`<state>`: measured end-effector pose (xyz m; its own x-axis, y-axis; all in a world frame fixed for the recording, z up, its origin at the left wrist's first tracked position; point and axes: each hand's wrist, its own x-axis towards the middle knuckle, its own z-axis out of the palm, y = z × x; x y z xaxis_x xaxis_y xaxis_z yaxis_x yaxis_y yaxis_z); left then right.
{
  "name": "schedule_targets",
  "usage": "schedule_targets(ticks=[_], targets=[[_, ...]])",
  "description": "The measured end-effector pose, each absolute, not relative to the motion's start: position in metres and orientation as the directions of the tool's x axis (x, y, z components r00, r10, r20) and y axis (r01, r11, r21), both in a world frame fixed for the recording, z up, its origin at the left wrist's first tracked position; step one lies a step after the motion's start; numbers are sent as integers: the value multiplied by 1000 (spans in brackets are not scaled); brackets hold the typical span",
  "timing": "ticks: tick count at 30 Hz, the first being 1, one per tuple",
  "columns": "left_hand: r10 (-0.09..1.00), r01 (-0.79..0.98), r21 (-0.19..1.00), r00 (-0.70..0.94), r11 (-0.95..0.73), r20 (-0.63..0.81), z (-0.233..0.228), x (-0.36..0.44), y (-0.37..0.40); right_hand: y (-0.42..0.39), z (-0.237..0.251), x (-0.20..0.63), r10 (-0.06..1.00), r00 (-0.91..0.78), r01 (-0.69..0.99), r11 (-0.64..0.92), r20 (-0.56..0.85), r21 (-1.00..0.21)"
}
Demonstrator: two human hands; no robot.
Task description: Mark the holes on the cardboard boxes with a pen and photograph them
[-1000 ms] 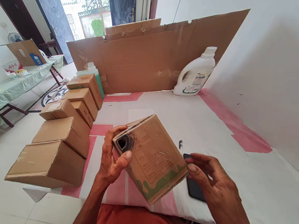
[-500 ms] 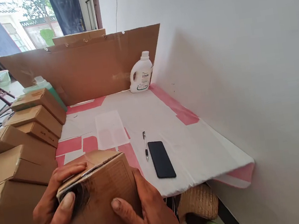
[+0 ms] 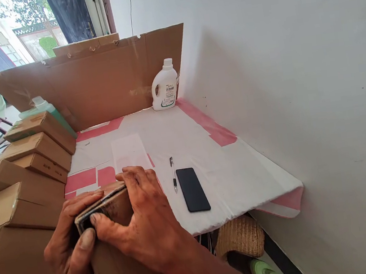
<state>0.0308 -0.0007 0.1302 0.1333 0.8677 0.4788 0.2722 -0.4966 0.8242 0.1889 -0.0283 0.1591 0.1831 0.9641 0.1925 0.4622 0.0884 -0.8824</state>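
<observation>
Holding is two-handed here: we log one cardboard box [image 3: 120, 268] at the bottom of the frame, left of centre, with its upper end tipped into view. Our left hand [image 3: 67, 248] clasps the box's left side, fingers over the top edge, thumb on the near face. Our right hand [image 3: 150, 223] wraps the other side, fingers over the top edge, thumb at the dark-smudged corner [image 3: 86, 221]; we can't tell whether that thumb tip goes inside the corner. Both grips are on the box, neither let go. Step in hand, we judge: working at that corner with the thumbs while the box is braced. Next move, we reckon, calls for the left hand to steady the box and the right thumb to have room at the corner. Phone [image 3: 193, 190] and pen [image 3: 174, 174] lie side by side, untouched, just right of frame centre; the other boxes [image 3: 39, 207] line the left edge; white bottle [image 3: 164, 87] stands upright, top centre.
</observation>
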Motion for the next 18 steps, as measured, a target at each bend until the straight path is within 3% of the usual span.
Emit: schedule_targets(ticks=[4, 8, 10, 11, 12, 13, 15, 18], targets=[[893, 289, 851, 39, -439, 448, 137, 38, 7, -14, 164, 185, 968, 180, 483, 70, 177, -873], [912, 337, 857, 9, -390, 411, 140, 35, 12, -4, 139, 209, 940, 236, 362, 152, 248, -920], [922, 312, 874, 17, -372, 387, 140, 30, 14, 3, 111, 231, 919, 351, 434, 8, 177, -901], [925, 295, 882, 18, -369, 381, 139, 28, 15, 7, 94, 243, 901, 423, 541, -165, 97, -825], [926, 283, 887, 14, -366, 378, 138, 26, 15, 11, 76, 253, 894, 445, 651, -356, -42, -670], [926, 275, 890, 7, -364, 376, 136, 25, 16, 14, 58, 262, 871, 478, 669, -443, -111, -597], [926, 266, 894, -8, -362, 377, 134, 24, 16, 18, 28, 274, 817, 541, 680, -564, -198, -469], [926, 245, 900, -20, -361, 377, 133, 25, 15, 20, 2, 280, 762, 603, 668, -643, -235, -375]])
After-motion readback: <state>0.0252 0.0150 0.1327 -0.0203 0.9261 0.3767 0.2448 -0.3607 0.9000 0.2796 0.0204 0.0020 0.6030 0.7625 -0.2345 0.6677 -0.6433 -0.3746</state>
